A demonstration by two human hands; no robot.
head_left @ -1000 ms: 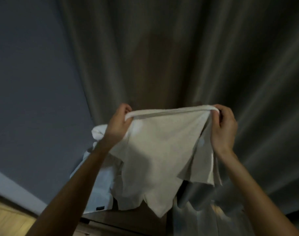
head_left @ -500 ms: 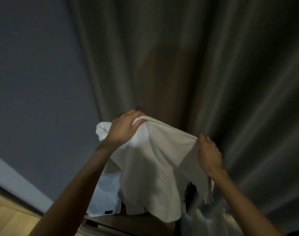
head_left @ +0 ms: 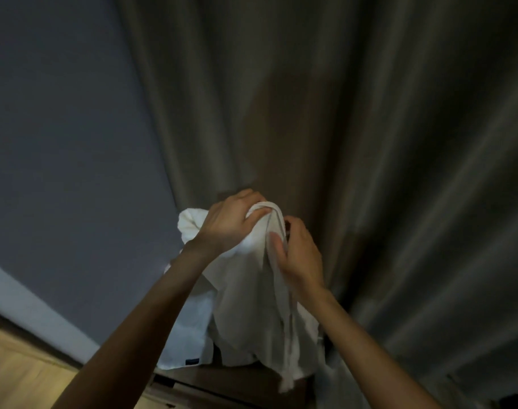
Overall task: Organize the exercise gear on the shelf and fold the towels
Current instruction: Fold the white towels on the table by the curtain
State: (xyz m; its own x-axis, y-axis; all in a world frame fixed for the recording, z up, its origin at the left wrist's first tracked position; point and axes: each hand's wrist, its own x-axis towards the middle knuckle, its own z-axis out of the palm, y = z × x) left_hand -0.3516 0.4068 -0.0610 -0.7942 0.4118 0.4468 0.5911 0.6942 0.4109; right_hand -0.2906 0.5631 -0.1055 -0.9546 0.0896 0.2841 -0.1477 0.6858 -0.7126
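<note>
Before curtain [head_left: 355, 113] | towel [head_left: 246, 305] hangs down | left hand [head_left: 228, 225] grips top | right hand [head_left: 299, 255] pinches edge alongside

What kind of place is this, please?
Probably a bedroom or hotel room, though I cannot be sure: a long pleated curtain, a grey wall with a pale baseboard, and a wooden floor.

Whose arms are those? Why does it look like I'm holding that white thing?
The camera sits on a person's head, so you see their two arms as if they were yours. The left hand and the right hand both grip the top of a white cloth towel, close together; it hangs down. Behind hangs a long grey-brown curtain, beside a blue-grey wall. A second white cloth with a small dark label shows behind the left arm.
</note>
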